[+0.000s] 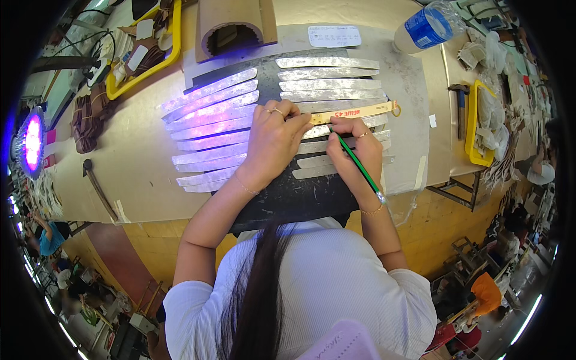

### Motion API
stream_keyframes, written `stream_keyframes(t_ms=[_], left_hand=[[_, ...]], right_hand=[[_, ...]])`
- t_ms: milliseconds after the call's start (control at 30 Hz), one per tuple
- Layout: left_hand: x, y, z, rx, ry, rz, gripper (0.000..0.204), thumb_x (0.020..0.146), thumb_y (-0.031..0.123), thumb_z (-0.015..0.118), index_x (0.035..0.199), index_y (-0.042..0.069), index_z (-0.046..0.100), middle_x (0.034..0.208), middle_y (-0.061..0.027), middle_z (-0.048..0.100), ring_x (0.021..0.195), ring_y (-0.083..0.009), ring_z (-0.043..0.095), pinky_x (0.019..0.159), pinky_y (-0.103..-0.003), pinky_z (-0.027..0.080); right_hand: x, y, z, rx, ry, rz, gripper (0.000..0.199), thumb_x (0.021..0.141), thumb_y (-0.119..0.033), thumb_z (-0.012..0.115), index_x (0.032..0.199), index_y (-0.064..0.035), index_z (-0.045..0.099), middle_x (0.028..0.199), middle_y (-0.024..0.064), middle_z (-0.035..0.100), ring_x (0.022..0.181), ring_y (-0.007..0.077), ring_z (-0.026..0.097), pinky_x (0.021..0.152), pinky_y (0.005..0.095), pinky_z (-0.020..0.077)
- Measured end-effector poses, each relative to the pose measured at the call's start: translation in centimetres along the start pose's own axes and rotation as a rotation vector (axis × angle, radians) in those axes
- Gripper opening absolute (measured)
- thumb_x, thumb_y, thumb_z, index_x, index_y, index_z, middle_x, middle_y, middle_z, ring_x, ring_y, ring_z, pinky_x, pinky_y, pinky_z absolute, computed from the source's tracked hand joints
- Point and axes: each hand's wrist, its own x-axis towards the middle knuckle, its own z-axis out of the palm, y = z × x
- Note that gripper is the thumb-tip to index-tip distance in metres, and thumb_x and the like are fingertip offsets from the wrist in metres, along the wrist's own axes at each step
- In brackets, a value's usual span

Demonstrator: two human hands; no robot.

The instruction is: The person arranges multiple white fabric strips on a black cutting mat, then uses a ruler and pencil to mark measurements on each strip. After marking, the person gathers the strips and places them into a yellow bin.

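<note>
With your left hand [270,143] pinching the left end of the yellow template [360,112] and your right hand [371,150] gripping the green pencil [353,157] just below the template, press it firmly over the silvery strip [315,132].

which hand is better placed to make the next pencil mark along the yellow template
Probably the right hand: it holds the green pencil, its tip close to the lower edge of the yellow template. The left hand is at the template's left end, seemingly steadying it, so it looks less free.
</note>
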Motion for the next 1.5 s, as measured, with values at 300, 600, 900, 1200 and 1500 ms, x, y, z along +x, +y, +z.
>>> stream_keyframes(t_ms=[300, 600, 900, 1200, 1500], left_hand=[[0.2, 0.1, 0.1, 0.001, 0.009, -0.005, 0.014, 0.078, 0.014, 0.080, 0.091, 0.009, 0.077, 0.085, -0.0024, 0.058, 0.081, -0.0215, 0.053, 0.076, -0.036, 0.040], [0.2, 0.1, 0.1, 0.000, 0.013, -0.007, 0.014, 0.079, 0.014, 0.080, 0.091, 0.009, 0.077, 0.086, -0.0021, 0.058, 0.081, -0.0211, 0.054, 0.076, -0.036, 0.040], [0.1, 0.1, 0.3, 0.009, 0.024, -0.003, 0.013, 0.081, 0.017, 0.079, 0.091, 0.010, 0.077, 0.086, -0.0019, 0.059, 0.082, -0.0212, 0.054, 0.076, -0.036, 0.041], [0.4, 0.2, -0.5, -0.024, 0.031, -0.021, 0.015, 0.081, 0.016, 0.079, 0.094, 0.009, 0.077, 0.088, -0.0025, 0.060, 0.084, -0.0224, 0.055, 0.079, -0.036, 0.042], [1.5, -0.9, 0.0, 0.014, 0.054, -0.002, 0.015, 0.081, 0.015, 0.079, 0.095, 0.008, 0.078, 0.088, -0.0044, 0.062, 0.086, -0.0238, 0.057, 0.081, -0.037, 0.044]], right_hand=[[1.2, -0.5, 0.1, -0.170, -0.113, 0.005, 0.015, 0.078, -0.002, 0.073, 0.087, 0.0010, 0.061, 0.097, 0.0160, 0.073, 0.079, 0.0257, 0.071, 0.074, 0.0344, 0.0555], [1.6, -0.6, 0.6, -0.165, -0.065, -0.018, 0.015, 0.074, -0.001, 0.070, 0.082, 0.0000, 0.057, 0.071, 0.0143, 0.062, 0.065, 0.0306, 0.060, 0.063, 0.0389, 0.0498], [1.1, -0.1, 0.3, 0.114, 0.015, 0.217, 0.013, 0.084, -0.004, 0.070, 0.087, 0.0011, 0.058, 0.083, 0.0142, 0.072, 0.067, 0.0163, 0.069, 0.062, 0.0301, 0.0542], [1.5, -0.5, -0.5, 0.256, 0.156, 0.158, 0.020, 0.091, -0.008, 0.073, 0.083, -0.0012, 0.056, 0.069, 0.0061, 0.068, 0.062, 0.0059, 0.061, 0.056, 0.0231, 0.0490], [0.8, -0.9, -1.3, 0.157, 0.028, 0.223, 0.016, 0.094, -0.004, 0.068, 0.085, -0.0017, 0.055, 0.078, 0.0096, 0.071, 0.079, 0.0128, 0.068, 0.077, 0.0258, 0.0528]])
